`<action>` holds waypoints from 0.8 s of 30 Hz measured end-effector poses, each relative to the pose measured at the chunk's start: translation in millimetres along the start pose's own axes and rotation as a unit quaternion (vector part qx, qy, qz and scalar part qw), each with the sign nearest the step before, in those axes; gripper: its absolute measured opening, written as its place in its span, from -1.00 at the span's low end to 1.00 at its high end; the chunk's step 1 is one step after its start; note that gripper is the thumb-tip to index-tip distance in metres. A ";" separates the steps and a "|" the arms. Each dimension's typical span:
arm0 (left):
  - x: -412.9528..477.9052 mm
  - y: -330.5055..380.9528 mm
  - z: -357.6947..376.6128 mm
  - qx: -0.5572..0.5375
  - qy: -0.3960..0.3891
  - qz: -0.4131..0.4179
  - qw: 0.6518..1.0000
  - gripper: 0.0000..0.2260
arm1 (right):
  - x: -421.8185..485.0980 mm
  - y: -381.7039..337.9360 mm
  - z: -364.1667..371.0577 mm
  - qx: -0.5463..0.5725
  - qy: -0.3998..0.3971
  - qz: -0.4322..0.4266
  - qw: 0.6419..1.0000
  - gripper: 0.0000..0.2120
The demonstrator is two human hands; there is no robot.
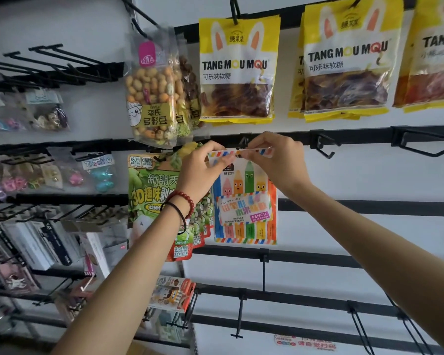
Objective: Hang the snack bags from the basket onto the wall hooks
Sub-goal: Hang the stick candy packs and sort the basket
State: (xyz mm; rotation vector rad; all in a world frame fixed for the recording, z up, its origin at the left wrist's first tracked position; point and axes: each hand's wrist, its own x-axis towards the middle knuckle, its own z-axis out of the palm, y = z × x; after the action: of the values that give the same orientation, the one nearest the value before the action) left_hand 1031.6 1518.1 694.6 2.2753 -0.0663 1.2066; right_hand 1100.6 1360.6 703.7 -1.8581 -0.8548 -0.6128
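A colourful pencil fruit candy bag [244,201] hangs in front of the white wall, held by its striped top edge. My left hand [203,165] pinches the top left corner and my right hand [274,157] pinches the top right. The bag's hang hole sits at the tip of a black wall hook [242,143] on the middle rail. Whether the hole is threaded over the hook I cannot tell. The basket is out of view.
Yellow Tang Mou Mou bags [237,70] and a bean bag [154,90] hang above. Green 3D gummy bags [151,198] hang just left of my hands. Empty hooks [326,147] stick out at right and below. Racks of small goods fill the left.
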 end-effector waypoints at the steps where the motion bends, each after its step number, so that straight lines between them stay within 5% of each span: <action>1: -0.7 0.3 0.2 0.000 -0.002 0.000 1.000 -0.80 | 1.1 0.6 -0.6 -0.004 0.001 0.001 1.000 -0.92; 13: -7.5 -5.0 10.8 -0.027 -0.024 -0.078 0.996 -0.78 | 3.6 1.8 2.8 -0.011 -0.011 -0.028 0.999 -0.86; 24: 3.3 -19.1 18.0 0.158 0.029 0.002 0.987 -0.74 | 5.1 16.2 8.6 -0.172 0.028 -0.088 0.981 -0.89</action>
State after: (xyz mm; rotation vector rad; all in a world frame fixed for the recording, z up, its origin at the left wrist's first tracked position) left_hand 1052.6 1525.9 680.6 2.5064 0.1533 1.3660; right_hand 1116.8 1365.3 694.8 -2.0745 -0.9264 -0.9699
